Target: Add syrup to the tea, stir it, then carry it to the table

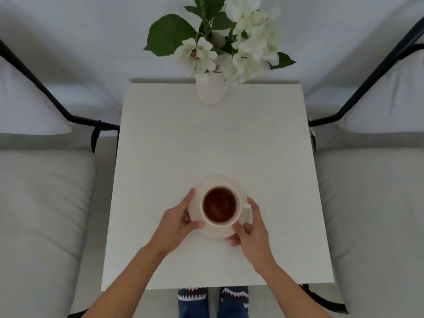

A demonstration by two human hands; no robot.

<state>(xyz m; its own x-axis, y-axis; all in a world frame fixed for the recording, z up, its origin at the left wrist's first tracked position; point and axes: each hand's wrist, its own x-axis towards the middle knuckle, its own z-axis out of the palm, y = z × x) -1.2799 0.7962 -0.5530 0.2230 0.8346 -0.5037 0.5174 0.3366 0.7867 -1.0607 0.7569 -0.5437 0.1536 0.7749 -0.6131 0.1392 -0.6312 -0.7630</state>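
Note:
A cream cup [238,211] full of dark tea [219,204] stands on a cream saucer [223,182], over the near half of a white square table [213,143]. Its handle points right. My left hand [179,223] grips the saucer's left rim, thumb on top. My right hand [251,228] holds the saucer's right rim below the handle, with fingers under its edge. Whether the saucer rests on the table or hovers just above it, I cannot tell.
A white vase [210,90] with white flowers and green leaves stands at the table's far edge. Cushioned chairs with black frames flank the table on the left [46,198] and right [376,203]. My feet in patterned socks [213,299] show below the near edge.

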